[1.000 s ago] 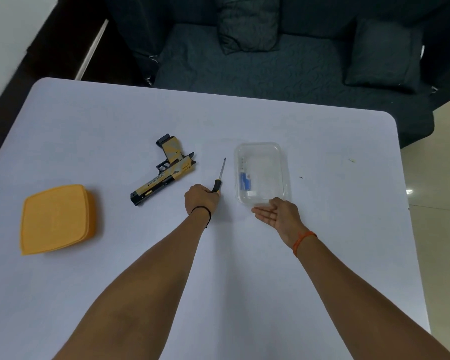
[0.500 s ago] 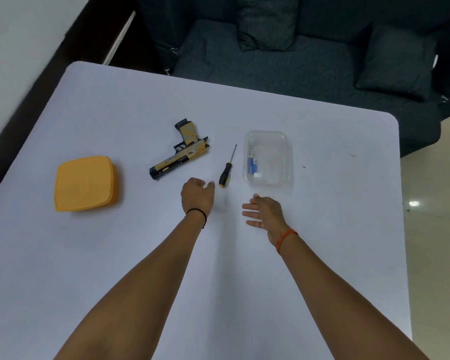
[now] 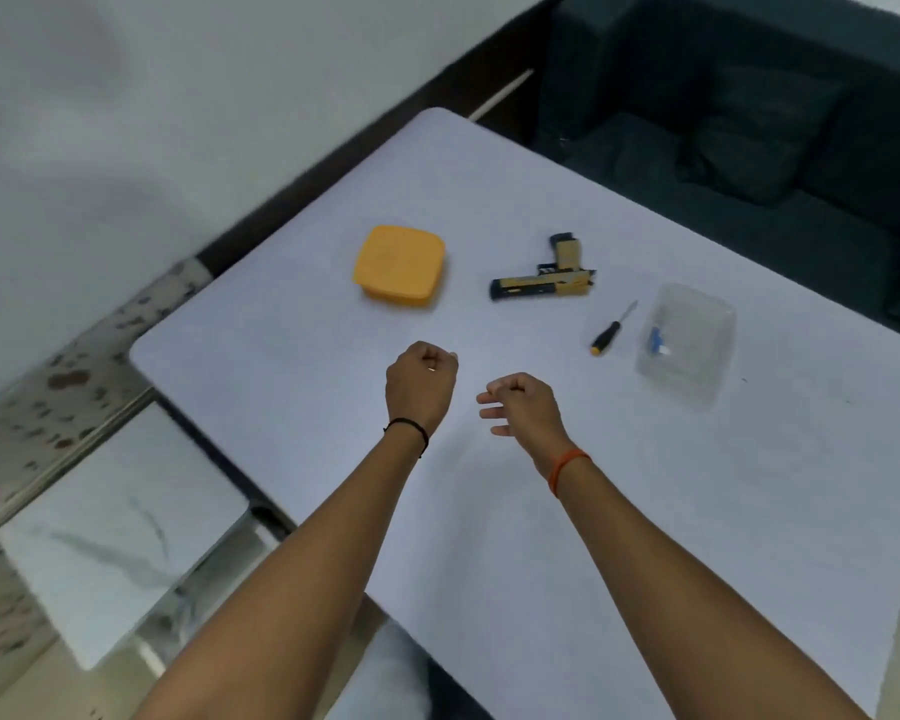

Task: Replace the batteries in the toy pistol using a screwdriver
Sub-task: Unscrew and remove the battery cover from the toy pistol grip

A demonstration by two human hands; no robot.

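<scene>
The yellow and black toy pistol (image 3: 546,279) lies flat on the white table (image 3: 645,485). To its right lies a screwdriver (image 3: 611,330) with a black and yellow handle, beside a clear plastic box (image 3: 697,366) holding a small blue item (image 3: 657,341). My left hand (image 3: 420,384) hovers over the table well short of the pistol, fingers curled into a loose fist with nothing in it. Beside it, my right hand (image 3: 521,405) holds nothing, its fingers loosely bent and apart. Both hands are clear of the tools.
A closed orange box (image 3: 399,266) sits left of the pistol. A dark sofa with cushions (image 3: 749,137) runs along the table's far side. The table's left edge drops to a marble floor (image 3: 110,532) and a speckled border.
My left hand has let go of the screwdriver and pulled back into a fist. My right hand has drawn away from the clear box. The view has swung left.
</scene>
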